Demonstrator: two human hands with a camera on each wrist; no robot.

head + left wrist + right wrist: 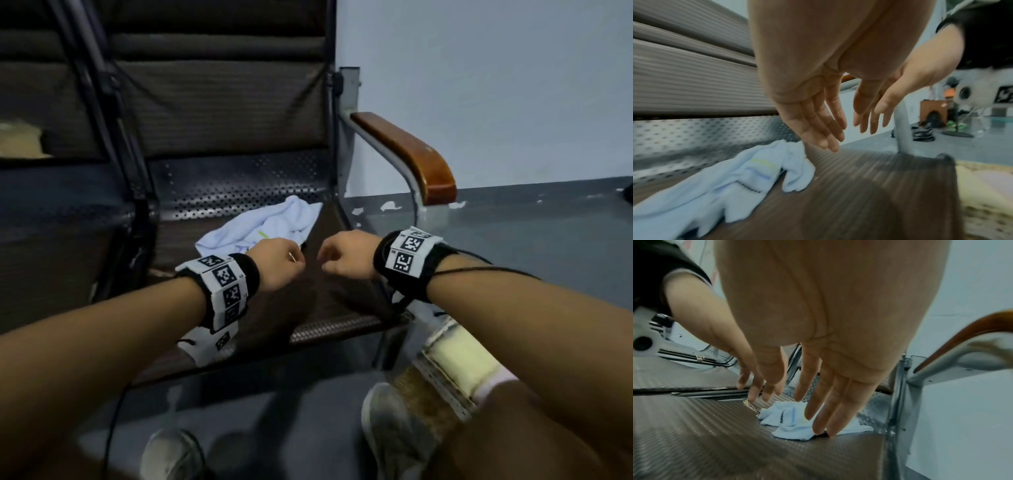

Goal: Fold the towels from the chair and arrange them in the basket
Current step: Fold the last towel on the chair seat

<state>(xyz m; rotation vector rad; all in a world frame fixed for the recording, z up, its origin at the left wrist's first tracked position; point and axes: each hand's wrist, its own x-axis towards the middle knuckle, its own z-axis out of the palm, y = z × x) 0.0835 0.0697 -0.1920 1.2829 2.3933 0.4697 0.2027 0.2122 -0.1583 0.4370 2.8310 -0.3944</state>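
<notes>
1. Pale blue towel [263, 226] lies crumpled at the back of the chair seat [342, 301], against the perforated metal — nothing holds it.
2. Left hand [277, 267] and right hand [346, 253] hover side by side above the seat, near the towel; wrist views show fingers straight and loose, both empty.
3. Basket [455, 370] stands on the floor by the chair's right front corner, pale folded cloth already inside.
4. Step in hand, as I judge it: reach for the towel.
5. To do it well — find two adjacent corners rather than grabbing the bunched middle, lift, shake flat, then fold on the clear front of the seat.
</notes>
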